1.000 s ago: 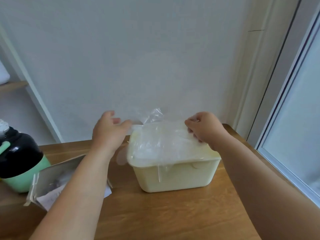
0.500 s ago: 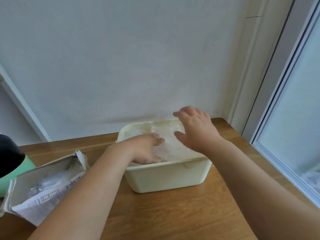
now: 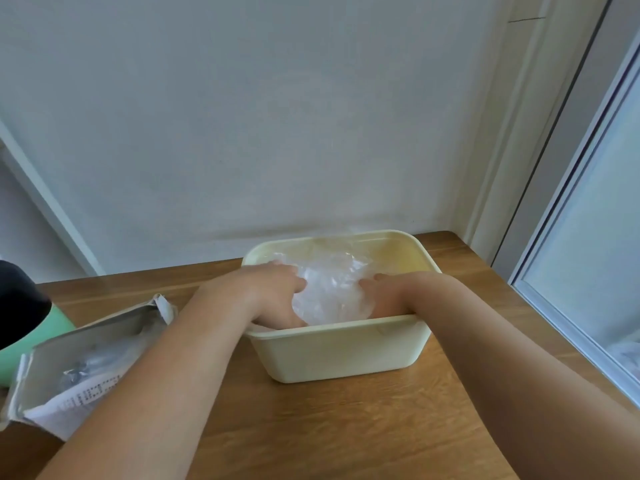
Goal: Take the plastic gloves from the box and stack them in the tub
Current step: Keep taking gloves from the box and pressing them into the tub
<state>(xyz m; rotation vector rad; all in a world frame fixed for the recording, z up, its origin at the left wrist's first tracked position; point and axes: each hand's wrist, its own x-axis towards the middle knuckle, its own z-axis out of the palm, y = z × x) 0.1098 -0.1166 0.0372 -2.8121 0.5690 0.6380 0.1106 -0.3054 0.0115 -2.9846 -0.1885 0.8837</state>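
A cream plastic tub (image 3: 346,351) stands on the wooden table (image 3: 329,427) near the wall. Inside it lies a crumpled pile of clear plastic gloves (image 3: 329,292). Both my hands are down in the tub. My left hand (image 3: 273,292) presses on the left side of the pile with its fingers spread flat. My right hand (image 3: 377,296) presses on the right side; the tub's front wall hides its lower part. The torn-open grey glove box (image 3: 79,362) lies on its side at the left, with more clear gloves showing in its mouth.
A mint-green bottle with a black top (image 3: 20,313) stands at the far left behind the box. The white wall runs close behind the tub. A window frame (image 3: 571,237) borders the table on the right.
A second ago both hands held a glove stretched above the tub. They lowered it in and now press down on the pile inside.
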